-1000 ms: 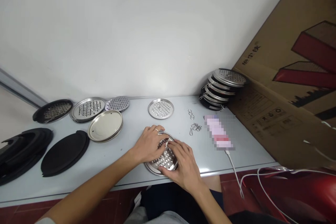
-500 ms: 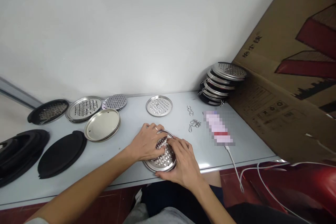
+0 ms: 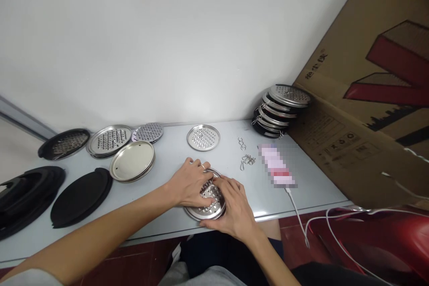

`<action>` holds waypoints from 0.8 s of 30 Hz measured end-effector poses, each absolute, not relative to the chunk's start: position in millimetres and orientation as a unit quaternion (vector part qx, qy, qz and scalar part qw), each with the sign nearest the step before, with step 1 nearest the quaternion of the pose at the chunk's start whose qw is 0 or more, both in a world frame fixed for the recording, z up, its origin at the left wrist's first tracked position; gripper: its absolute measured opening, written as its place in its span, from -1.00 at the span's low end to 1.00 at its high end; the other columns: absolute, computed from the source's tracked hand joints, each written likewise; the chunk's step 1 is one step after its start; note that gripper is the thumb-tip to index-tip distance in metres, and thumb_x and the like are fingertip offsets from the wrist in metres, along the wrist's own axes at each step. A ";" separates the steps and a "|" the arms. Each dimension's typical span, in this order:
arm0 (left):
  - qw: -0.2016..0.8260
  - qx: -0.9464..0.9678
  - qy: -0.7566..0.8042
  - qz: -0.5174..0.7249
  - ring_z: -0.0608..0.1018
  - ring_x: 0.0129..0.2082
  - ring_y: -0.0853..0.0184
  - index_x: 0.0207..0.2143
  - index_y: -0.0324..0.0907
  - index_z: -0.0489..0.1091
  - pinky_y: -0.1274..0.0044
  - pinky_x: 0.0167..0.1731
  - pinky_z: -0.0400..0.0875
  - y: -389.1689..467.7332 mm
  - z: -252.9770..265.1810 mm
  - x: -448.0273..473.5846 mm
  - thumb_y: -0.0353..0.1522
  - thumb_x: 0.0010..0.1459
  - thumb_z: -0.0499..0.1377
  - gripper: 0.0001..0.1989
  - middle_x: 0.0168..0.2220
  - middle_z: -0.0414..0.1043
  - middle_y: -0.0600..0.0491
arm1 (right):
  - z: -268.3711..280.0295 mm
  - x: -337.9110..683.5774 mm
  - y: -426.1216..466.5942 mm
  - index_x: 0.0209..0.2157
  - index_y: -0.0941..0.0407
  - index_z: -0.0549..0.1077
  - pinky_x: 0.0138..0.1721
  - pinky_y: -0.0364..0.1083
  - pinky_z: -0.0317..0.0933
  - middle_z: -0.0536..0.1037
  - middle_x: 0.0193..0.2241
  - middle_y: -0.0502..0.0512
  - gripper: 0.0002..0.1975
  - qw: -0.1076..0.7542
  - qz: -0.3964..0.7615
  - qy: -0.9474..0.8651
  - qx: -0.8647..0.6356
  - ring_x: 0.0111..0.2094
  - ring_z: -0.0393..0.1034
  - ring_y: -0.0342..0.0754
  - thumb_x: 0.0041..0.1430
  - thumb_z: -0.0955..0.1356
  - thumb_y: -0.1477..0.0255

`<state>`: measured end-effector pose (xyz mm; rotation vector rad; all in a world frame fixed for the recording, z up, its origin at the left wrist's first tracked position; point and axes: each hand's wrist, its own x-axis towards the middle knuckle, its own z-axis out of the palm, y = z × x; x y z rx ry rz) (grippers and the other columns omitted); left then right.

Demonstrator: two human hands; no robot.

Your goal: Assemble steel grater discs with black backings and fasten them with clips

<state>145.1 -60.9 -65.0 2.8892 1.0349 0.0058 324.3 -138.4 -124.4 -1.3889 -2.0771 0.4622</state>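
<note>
A round metal grater disc (image 3: pixel 213 202) lies at the table's front edge, partly covered by both hands. My left hand (image 3: pixel 191 186) grips its far left side, fingers curled over the rim and thumb on the grating face. On the right, my right hand (image 3: pixel 236 205) wraps its edge, with the thumb along the near rim and the fingertips over the top. Beyond the hands, a second grater disc (image 3: pixel 203 137) rests flat. Small metal clips (image 3: pixel 248 160) and a short chain of rings (image 3: pixel 241 143) lie to the right.
At left are black round lids (image 3: pixel 82 199), plain metal discs (image 3: pixel 133 161), and grater discs (image 3: pixel 110 138). A tall stack of discs (image 3: pixel 279 111) stands by a cardboard box (image 3: pixel 338 143). A blurred phone (image 3: pixel 276 165) with a white cable (image 3: pixel 296 212) lies at right.
The view has shifted slightly. My left thumb has moved a little across the grater's face; both hands keep their hold on the disc.
</note>
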 end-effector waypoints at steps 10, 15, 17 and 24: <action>0.014 0.917 0.391 -0.074 0.48 -0.10 -0.10 -0.08 -0.26 0.43 0.13 -0.06 0.26 -76.6 -65.7 167.3 0.10 -0.09 0.26 -0.30 0.00 0.42 -0.28 | -126.8 323.0 -139.4 0.12 0.09 0.34 0.21 0.27 0.11 0.52 0.09 0.26 0.00 0.298 0.161 -0.783 -0.522 0.18 0.31 0.32 -0.38 0.65 0.06; 0.020 0.906 0.410 -0.104 0.48 -0.04 -0.15 -0.02 -0.25 0.42 0.13 -0.05 0.28 -77.7 -64.0 173.6 0.07 -0.08 0.30 -0.29 0.05 0.40 -0.30 | -128.8 323.2 -139.8 0.16 0.10 0.32 0.22 0.26 0.11 0.52 0.11 0.25 0.05 0.299 0.154 -0.784 -0.522 0.18 0.32 0.30 -0.39 0.65 0.06; 0.025 0.901 0.418 -0.109 0.49 -0.02 -0.16 0.01 -0.25 0.42 0.13 -0.05 0.29 -78.4 -64.1 176.9 0.06 -0.09 0.32 -0.28 0.08 0.39 -0.32 | -128.9 323.5 -140.2 0.17 0.11 0.32 0.22 0.27 0.11 0.52 0.10 0.25 0.06 0.299 0.152 -0.783 -0.524 0.18 0.32 0.31 -0.39 0.65 0.05; 0.049 0.900 0.421 -0.104 0.51 -0.06 -0.16 -0.03 -0.26 0.44 0.14 -0.11 0.40 -74.9 -59.4 175.6 0.01 -0.16 0.36 -0.28 0.06 0.39 -0.32 | -127.1 323.7 -140.6 0.14 0.08 0.33 0.22 0.29 0.10 0.52 0.10 0.26 0.00 0.306 0.168 -0.779 -0.521 0.18 0.32 0.33 -0.36 0.65 0.07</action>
